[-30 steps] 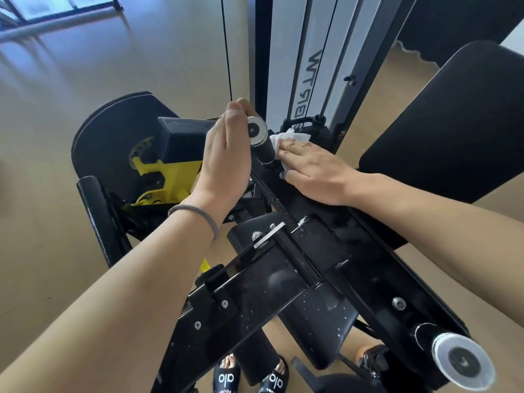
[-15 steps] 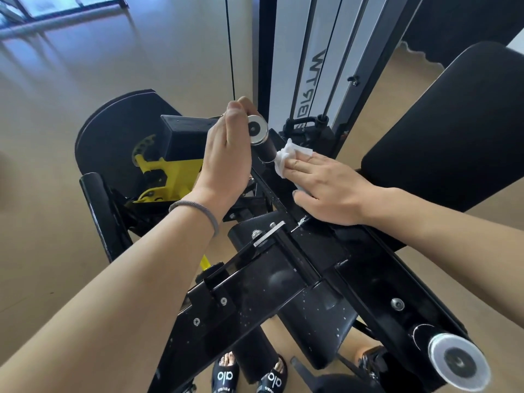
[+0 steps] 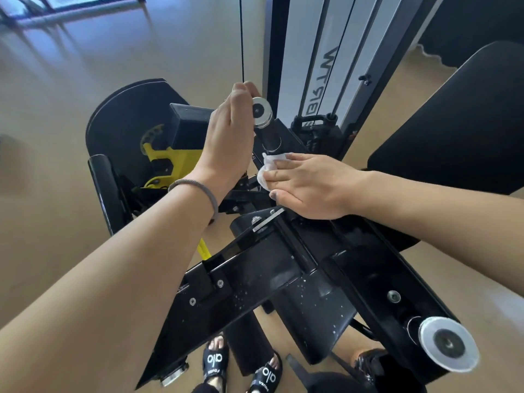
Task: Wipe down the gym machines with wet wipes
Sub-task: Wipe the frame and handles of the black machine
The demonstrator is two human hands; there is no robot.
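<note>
A black gym machine frame (image 3: 348, 268) runs diagonally under my arms. My right hand (image 3: 312, 185) lies flat on its upper bar and presses a white wet wipe (image 3: 269, 168) against the metal with straight fingers; most of the wipe is hidden under them. My left hand (image 3: 229, 137) grips the far handle just behind its silver end cap (image 3: 262, 112), fingers curled round the bar. A second silver end cap (image 3: 448, 343) sits at the near end of the frame, lower right.
A black seat pad (image 3: 459, 123) rises at the right. The white weight-stack cover (image 3: 320, 58) and a thin cable (image 3: 241, 38) stand behind. A yellow adjuster (image 3: 170, 163) and a black roller pad (image 3: 106, 191) sit left. My sandalled feet (image 3: 241, 367) are below on tan floor.
My right hand slid the wipe down along the bar toward me, away from the far handle. My left hand kept its grip on the handle.
</note>
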